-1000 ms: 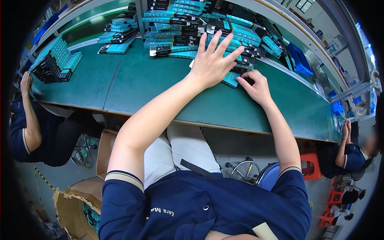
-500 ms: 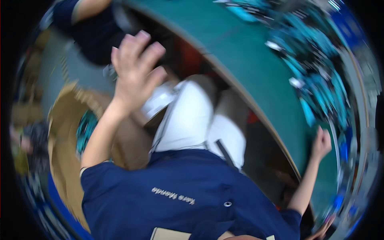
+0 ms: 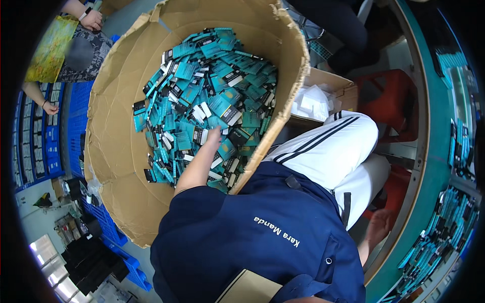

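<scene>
My left hand (image 3: 214, 138) reaches down into a large brown cardboard box (image 3: 113, 146). It touches the heap of small flat teal packs (image 3: 184, 93), many with black and white ends. Its fingers are partly lost among the packs, so I cannot tell whether they grip one. Low beside my lap, near the edge of the green table (image 3: 424, 212), hangs my right hand (image 3: 379, 226). Its fingers are loosely apart and nothing shows in them.
More teal packs (image 3: 444, 230) lie on the table at the right. Red stools (image 3: 389, 101) stand under it. Beyond my knees is a smaller carton (image 3: 316, 103) with white pieces. Another person's hand (image 3: 92, 20) shows at the upper left, above blue pallets (image 3: 80, 111).
My view has swung left onto the big box. My left hand has gone from raised and spread to down among the packs. My right hand has left the table top and dropped beside its edge.
</scene>
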Tool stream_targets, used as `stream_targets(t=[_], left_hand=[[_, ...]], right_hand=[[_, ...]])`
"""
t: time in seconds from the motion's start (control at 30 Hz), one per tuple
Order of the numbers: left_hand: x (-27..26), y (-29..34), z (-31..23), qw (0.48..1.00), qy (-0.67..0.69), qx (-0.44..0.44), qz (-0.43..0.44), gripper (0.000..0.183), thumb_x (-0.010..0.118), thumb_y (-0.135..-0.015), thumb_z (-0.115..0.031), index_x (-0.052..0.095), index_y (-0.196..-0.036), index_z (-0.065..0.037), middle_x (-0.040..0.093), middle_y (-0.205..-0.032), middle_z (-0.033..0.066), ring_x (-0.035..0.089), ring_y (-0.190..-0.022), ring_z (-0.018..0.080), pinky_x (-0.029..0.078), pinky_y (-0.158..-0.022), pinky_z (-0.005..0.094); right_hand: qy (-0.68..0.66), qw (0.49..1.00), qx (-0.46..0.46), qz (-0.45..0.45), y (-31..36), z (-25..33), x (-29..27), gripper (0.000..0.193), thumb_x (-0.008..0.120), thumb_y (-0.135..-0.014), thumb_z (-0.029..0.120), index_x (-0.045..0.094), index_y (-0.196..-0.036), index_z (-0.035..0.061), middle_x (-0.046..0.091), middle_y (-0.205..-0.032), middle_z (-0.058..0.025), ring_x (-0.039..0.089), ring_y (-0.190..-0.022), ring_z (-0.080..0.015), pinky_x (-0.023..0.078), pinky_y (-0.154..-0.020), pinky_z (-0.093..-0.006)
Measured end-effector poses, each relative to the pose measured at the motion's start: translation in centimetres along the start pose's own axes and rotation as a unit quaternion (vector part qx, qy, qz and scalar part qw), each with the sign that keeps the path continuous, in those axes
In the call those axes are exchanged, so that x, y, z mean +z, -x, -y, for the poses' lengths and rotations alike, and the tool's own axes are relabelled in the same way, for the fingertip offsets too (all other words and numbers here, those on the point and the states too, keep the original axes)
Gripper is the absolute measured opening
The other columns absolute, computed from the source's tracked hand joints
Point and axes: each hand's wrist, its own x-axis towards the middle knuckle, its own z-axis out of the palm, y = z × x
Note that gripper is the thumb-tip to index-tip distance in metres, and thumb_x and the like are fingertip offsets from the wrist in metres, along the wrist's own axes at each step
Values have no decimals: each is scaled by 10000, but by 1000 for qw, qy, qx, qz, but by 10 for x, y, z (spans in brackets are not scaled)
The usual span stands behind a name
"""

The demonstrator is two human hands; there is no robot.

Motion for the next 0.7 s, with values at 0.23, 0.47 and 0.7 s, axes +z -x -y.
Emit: stream_targets(t=[0.23,0.47,0.7], left_hand=[[15,-3,-53,959,-197,31,-204,924,749,-684,-573,450,-1354,-11,416,-1410,196,471,-1245,367,394,-1043,457],[27,-59,-54,965,-18,114,-234,676,838,-676,-386,557,-1172,-22,637,-1128,199,626,-1019,349,484,-901,433],[-68,-51,-22,761,-574,300,44,574,826,-684,-375,621,-1160,-129,429,-1416,158,384,-1328,327,342,-1069,426]], right_hand=[[-39,999,13,22,-8,67,0,448,344,-1028,226,402,-1426,29,418,-1449,-189,419,-1329,-304,245,-1113,-584],[-119,989,84,12,-35,15,83,456,363,-1024,235,390,-1439,46,398,-1468,-179,383,-1362,-303,223,-1118,-594],[-189,975,116,-13,-38,-9,109,466,380,-1021,243,380,-1450,61,380,-1485,-171,351,-1390,-303,203,-1123,-603]])
